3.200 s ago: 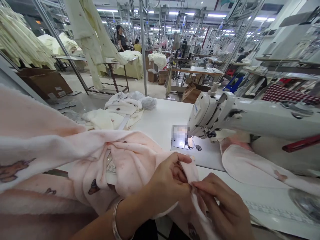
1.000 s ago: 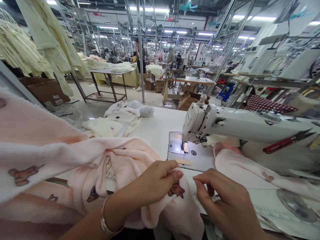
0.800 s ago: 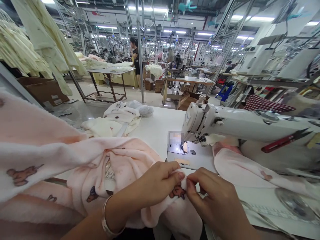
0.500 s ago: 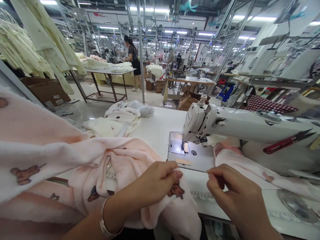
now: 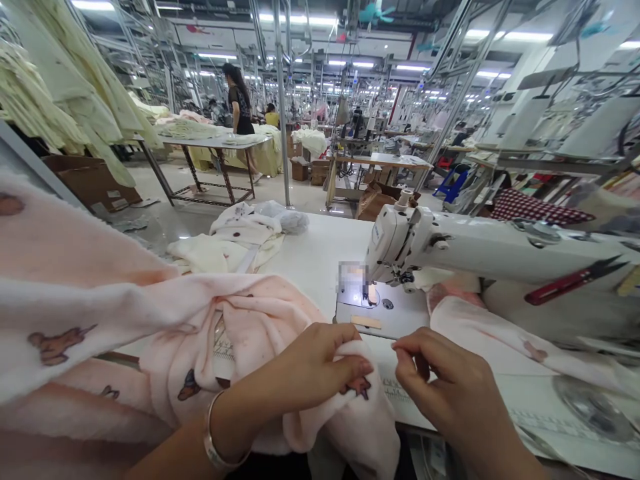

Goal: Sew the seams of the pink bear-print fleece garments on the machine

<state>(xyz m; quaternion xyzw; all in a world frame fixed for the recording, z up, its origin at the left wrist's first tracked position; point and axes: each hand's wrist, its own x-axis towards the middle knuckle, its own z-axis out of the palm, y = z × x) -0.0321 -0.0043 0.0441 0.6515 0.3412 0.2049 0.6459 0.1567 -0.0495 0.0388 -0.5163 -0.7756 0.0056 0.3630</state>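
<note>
Pale pink plush fabric (image 5: 280, 310) printed with brown animal figures spreads over the left of the sewing table and hangs off its front edge. My left hand (image 5: 315, 367), a bracelet at its wrist, is closed on a fold of this fabric between thumb and fingers. To its right, apart from the cloth, my right hand (image 5: 445, 380) pinches thumb and forefinger together; anything between the tips is too small to make out. Beyond both hands stands a white sewing machine (image 5: 465, 247), its needle area lit and partly blurred out.
Red-handled thread snips (image 5: 575, 280) rest on the machine arm. More pink fabric (image 5: 480, 333) lies beneath the arm. Cream cloth pieces (image 5: 215, 250) sit at the table's far left. A person (image 5: 239, 100) stands by a work table (image 5: 220, 141) in the background.
My right hand has moved left, closer to my left hand. My left thumb has shifted slightly over the fabric fold. The person in the background has moved left.
</note>
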